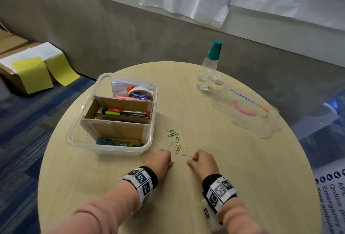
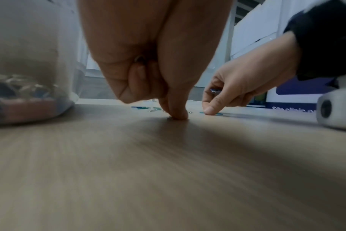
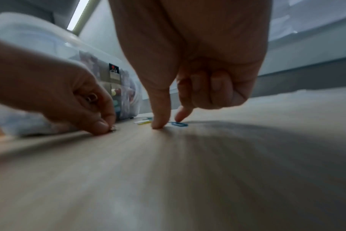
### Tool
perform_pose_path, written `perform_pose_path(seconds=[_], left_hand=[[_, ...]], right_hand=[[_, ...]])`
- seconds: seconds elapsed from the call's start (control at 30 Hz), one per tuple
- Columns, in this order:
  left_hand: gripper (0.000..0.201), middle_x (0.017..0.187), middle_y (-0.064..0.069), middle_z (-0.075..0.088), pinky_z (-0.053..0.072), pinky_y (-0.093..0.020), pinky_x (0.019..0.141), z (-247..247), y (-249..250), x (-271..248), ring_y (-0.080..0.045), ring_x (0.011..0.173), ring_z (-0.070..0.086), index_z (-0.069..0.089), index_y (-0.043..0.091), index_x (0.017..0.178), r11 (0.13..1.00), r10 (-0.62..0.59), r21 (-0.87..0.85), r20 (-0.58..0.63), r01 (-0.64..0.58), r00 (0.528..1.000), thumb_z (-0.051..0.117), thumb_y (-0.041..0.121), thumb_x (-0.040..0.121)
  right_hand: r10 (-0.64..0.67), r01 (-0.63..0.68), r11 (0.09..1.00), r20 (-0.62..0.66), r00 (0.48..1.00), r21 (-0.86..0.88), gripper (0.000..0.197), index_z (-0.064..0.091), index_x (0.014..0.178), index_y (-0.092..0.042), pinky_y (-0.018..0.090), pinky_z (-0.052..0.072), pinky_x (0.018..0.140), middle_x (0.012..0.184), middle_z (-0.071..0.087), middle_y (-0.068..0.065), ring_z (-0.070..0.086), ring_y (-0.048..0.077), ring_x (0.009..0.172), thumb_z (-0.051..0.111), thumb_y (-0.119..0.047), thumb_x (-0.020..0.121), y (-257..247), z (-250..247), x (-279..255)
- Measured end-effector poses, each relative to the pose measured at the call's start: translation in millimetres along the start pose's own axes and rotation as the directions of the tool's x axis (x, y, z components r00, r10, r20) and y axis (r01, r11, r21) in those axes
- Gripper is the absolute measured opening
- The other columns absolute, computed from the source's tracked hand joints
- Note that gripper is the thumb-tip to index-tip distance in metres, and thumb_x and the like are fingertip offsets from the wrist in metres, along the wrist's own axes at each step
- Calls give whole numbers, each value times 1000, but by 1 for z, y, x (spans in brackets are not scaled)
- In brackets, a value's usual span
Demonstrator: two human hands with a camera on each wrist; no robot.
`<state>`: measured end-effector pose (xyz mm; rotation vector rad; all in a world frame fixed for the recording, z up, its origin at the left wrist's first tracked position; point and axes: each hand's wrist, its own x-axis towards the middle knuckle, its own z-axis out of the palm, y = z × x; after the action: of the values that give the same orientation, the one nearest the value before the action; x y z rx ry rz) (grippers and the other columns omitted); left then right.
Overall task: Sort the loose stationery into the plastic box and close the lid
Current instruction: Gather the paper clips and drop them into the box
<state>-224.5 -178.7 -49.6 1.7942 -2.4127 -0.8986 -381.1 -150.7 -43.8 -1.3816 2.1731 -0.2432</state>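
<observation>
the head view looks steeply down from above onto the round table point(image 1: 242, 177), taking in both hands. each wrist view sits almost on the tabletop, facing forward along its own fingers, very close. all three share the scattered paper clips point(image 1: 177, 144) and the plastic box point(image 1: 110, 149); each wrist view catches the opposite hand.

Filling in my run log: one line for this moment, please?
left hand: picking paper clip | right hand: picking blue clip | box open | lid aside

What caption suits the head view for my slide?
Both hands picking loose paper clips off the table beside the open plastic box.
</observation>
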Motion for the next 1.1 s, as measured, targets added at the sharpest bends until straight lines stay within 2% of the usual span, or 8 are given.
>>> perform_pose_path(seconds=[0.27,0.4,0.47,0.57,0.63,0.8,0.9,1.1], left_hand=[[27,113,-14,57,45,-32,82,-2,4,0,-27,101,57,49,5,114,990,-10,143,108,-6,994,35,21,98],[23,89,-14,57,38,-29,69,-10,3,-5,-22,78,51,48,12,82,970,-35,-238,60,49,998,32,22,96],[31,68,-5,44,33,-25,58,-19,2,-8,-14,61,39,38,16,66,796,-44,-600,68,76,997,28,18,96],[34,56,2,37,24,-20,43,-31,1,-13,-8,42,29,40,17,62,266,-84,-943,184,200,979,26,17,92],[33,55,2,41,25,-19,43,-34,1,-13,-7,41,32,45,17,63,109,-106,-968,213,224,971,30,20,92],[16,76,1,56,46,-24,61,-21,1,-6,-13,67,52,55,18,82,514,-204,-833,112,203,973,43,21,92],[2,88,-1,62,54,-35,83,-9,1,-3,-20,86,61,55,21,86,675,-201,-716,51,176,978,53,22,85],[16,99,-1,60,49,-26,81,5,-5,-5,-16,90,57,60,18,91,947,-120,-306,-51,99,991,66,27,80]], right_hand=[[5,-14,997,125,992,77,25,46,66,-19,31,49,82,94,67,8,63,25,97,63,-22,83,-4,-4,0],[-31,11,996,231,972,87,19,47,73,-15,23,40,69,83,54,1,56,18,82,59,-23,86,2,-13,-4],[-57,-29,957,287,956,290,19,45,73,-15,23,33,55,73,47,0,45,14,64,49,-20,91,2,-17,-7],[-67,-258,537,345,936,803,27,33,59,-17,22,20,43,52,33,-2,26,11,41,34,-11,86,8,-21,-14],[-157,-314,182,343,926,932,28,35,53,-15,21,22,38,48,33,-1,27,10,36,34,-13,81,12,-24,-22],[-130,-265,-167,245,961,950,12,53,66,-10,19,34,36,54,49,4,40,12,37,44,-13,73,17,-10,-33],[10,-273,-176,279,960,946,20,47,67,-12,16,31,33,46,47,0,39,10,32,43,-17,86,21,3,-29],[189,-328,-140,350,917,934,43,32,58,-17,11,16,29,33,27,-6,23,7,24,38,-33,98,33,12,-19]])
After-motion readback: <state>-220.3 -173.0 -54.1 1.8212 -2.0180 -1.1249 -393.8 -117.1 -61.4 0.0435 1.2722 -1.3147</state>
